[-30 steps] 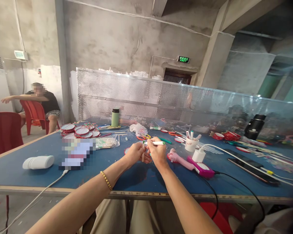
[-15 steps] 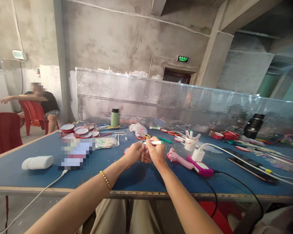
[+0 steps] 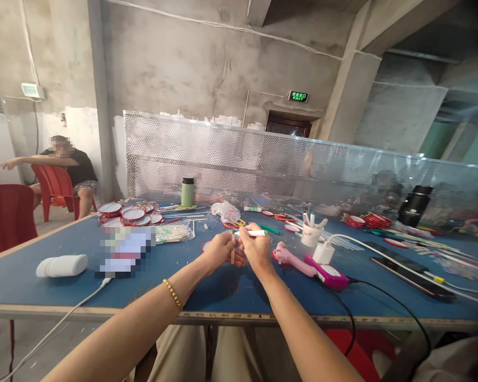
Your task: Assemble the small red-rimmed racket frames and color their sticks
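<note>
My left hand (image 3: 222,251) is closed around a narrow, pale flat stick (image 3: 233,256), which stands roughly upright in its fingers. A white marker pen with a green end (image 3: 257,233) lies in the closed grip of my right hand (image 3: 255,248). The marker's tip meets the upper end of the stick, where a small patch of green shows. Both hands are close together, just above the blue table (image 3: 151,289). Partly hidden behind my left hand is a round, red-rimmed piece (image 3: 206,246).
A pink hot glue gun (image 3: 297,261) lies right of my hands, beside a cup of markers (image 3: 310,234). To the left are a phone (image 3: 125,254), a white bottle (image 3: 61,266) and red-rimmed discs (image 3: 133,214). A perforated metal screen (image 3: 207,154) borders the back; a person sits far left.
</note>
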The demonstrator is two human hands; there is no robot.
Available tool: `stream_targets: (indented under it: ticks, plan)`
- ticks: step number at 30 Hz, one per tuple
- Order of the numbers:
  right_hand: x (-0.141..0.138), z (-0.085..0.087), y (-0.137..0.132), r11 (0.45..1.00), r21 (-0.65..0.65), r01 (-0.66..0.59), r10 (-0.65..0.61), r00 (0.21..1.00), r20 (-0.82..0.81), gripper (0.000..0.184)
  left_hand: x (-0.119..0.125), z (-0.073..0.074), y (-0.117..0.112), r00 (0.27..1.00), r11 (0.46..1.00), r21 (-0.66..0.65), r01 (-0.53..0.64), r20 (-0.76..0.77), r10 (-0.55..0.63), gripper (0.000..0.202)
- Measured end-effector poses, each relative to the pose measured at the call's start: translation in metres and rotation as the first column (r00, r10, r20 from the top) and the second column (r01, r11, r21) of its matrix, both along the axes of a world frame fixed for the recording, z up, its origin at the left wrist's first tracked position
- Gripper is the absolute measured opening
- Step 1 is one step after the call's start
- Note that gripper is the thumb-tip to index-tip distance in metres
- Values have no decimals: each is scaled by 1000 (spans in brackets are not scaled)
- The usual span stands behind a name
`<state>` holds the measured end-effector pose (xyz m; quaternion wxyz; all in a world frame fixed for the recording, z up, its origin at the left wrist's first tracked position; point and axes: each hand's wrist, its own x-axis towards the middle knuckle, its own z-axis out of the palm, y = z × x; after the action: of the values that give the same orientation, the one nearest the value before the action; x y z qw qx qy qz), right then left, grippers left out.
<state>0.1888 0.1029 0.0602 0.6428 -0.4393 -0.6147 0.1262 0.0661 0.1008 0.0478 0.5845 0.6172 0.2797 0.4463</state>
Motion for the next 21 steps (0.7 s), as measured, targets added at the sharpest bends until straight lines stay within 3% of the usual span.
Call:
stream_targets:
  ticks: [21]
  plan:
    - [2,-2,3,999,12,39,-39,999,27,22,0,0,1,1000,1000,-10,1,8,0,28]
